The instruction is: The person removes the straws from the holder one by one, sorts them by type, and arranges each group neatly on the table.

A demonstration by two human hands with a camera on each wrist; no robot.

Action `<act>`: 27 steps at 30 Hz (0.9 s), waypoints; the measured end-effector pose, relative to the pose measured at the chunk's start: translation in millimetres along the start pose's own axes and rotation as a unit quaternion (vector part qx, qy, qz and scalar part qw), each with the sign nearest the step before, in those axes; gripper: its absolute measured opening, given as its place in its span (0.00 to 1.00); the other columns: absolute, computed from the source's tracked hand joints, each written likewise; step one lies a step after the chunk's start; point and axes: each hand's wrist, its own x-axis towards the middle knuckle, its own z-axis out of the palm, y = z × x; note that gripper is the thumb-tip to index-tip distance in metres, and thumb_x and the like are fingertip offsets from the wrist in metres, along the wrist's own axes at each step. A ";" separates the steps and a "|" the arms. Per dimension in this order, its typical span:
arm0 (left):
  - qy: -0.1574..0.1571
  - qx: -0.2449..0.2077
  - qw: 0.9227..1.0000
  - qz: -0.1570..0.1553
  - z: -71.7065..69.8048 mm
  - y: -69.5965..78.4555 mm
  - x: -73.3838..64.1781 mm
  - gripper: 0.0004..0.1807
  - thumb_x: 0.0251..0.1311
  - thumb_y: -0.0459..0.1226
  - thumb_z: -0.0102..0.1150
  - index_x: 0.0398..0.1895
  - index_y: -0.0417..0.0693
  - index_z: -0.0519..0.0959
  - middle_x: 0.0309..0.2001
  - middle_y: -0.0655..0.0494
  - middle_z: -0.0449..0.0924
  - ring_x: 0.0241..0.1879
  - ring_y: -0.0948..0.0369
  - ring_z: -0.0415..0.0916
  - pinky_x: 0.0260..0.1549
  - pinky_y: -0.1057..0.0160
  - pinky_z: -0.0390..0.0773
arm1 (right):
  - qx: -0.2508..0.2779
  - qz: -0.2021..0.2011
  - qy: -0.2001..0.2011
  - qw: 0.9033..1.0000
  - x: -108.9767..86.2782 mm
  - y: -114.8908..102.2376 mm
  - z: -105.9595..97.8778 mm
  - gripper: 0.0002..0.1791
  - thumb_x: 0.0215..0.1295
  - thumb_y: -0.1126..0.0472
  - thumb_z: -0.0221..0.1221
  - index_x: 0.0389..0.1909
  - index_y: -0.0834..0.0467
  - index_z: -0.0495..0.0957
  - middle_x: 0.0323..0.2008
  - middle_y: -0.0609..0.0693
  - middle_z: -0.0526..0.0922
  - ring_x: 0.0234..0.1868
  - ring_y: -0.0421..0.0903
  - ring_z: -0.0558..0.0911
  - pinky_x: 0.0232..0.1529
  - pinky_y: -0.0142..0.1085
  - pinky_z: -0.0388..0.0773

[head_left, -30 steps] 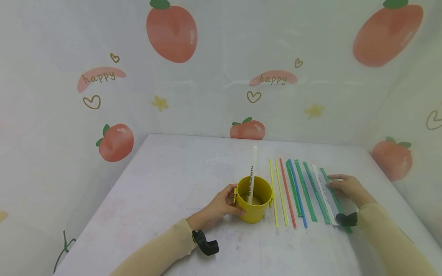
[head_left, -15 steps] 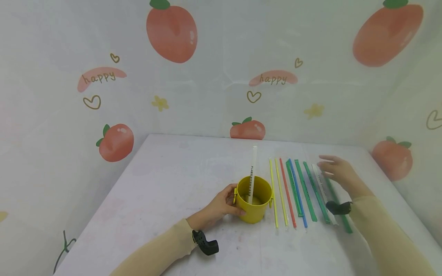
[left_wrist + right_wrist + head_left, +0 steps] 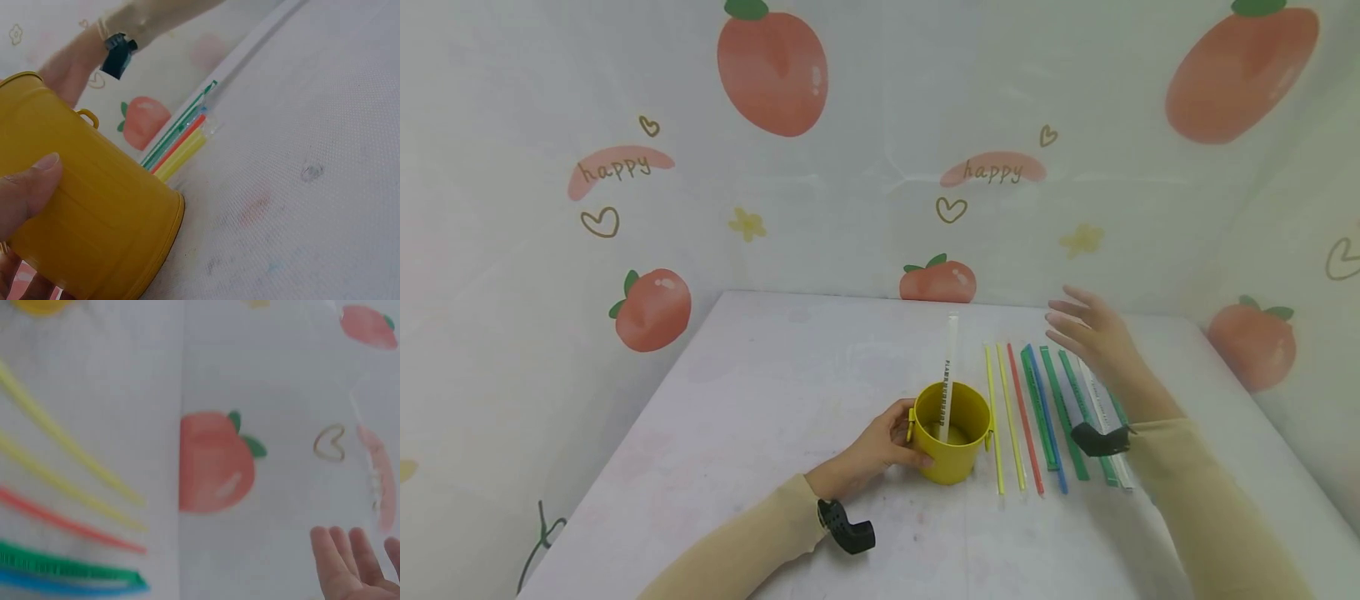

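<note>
My left hand (image 3: 880,446) grips the side of a small yellow metal bucket (image 3: 951,467), which stands upright on the table. In the left wrist view the thumb (image 3: 31,190) lies on the bucket's wall. A white paper-wrapped straw (image 3: 950,367) leans upright inside it. To the right lies a row of straws: two yellow straws (image 3: 1009,417), a red straw (image 3: 1024,417), a blue straw (image 3: 1047,417), several green-wrapped straws (image 3: 1063,412) and a white-wrapped one. Above their far ends my right hand (image 3: 1097,342) is raised, fingers spread, holding nothing; its arm hides part of the rightmost straws.
A white cloth covers the table (image 3: 805,367). Behind it rises a white backdrop (image 3: 850,208) printed with peaches, hearts and the word "happy". A dark green cord (image 3: 541,533) hangs at the table's left edge.
My right hand has lifted from the rightmost green straw and moved left and up, its fingers spreading. The left hand, bucket and straws have stayed in place.
</note>
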 end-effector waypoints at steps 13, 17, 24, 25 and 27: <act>0.003 0.005 1.000 -0.006 0.9 0.3 -1.8 0.40 0.44 0.30 0.70 0.62 0.56 0.63 0.62 0.60 0.65 0.65 0.60 0.58 0.65 0.57 0.56 | 0.099 -0.034 0.003 0.995 4.8 -6.0 54.2 0.29 0.64 0.75 0.50 0.65 0.57 0.59 0.56 0.60 0.66 0.55 0.50 0.74 0.52 0.37 0.73; 0.003 0.003 1.000 -0.007 0.8 -0.2 -1.9 0.40 0.45 0.29 0.70 0.62 0.57 0.63 0.62 0.60 0.65 0.65 0.60 0.58 0.65 0.57 0.56 | 0.079 -0.025 0.001 0.997 4.5 -0.4 65.9 0.30 0.63 0.74 0.51 0.66 0.57 0.59 0.55 0.56 0.69 0.54 0.47 0.75 0.51 0.37 0.73; 0.002 0.002 1.000 -0.007 0.3 -0.3 -2.7 0.40 0.44 0.29 0.70 0.62 0.57 0.63 0.62 0.60 0.65 0.66 0.59 0.57 0.65 0.55 0.55 | -0.008 0.011 -0.014 1.000 2.0 11.1 82.6 0.34 0.62 0.69 0.56 0.67 0.56 0.56 0.57 0.55 0.68 0.61 0.55 0.69 0.51 0.33 0.73; 0.002 0.002 1.000 -0.007 0.3 -0.2 -2.7 0.40 0.44 0.29 0.70 0.62 0.56 0.63 0.62 0.60 0.65 0.66 0.59 0.57 0.65 0.55 0.54 | -0.019 0.015 -0.018 1.000 1.9 13.1 84.5 0.34 0.62 0.69 0.57 0.67 0.56 0.56 0.57 0.55 0.68 0.61 0.55 0.69 0.52 0.32 0.73; 0.001 0.004 1.000 -0.006 0.0 -0.3 -2.7 0.40 0.44 0.29 0.70 0.62 0.57 0.63 0.62 0.60 0.65 0.65 0.59 0.57 0.65 0.55 0.54 | -0.036 0.023 -0.027 0.999 2.0 16.9 88.3 0.34 0.61 0.68 0.58 0.67 0.57 0.56 0.58 0.56 0.68 0.60 0.53 0.70 0.52 0.31 0.73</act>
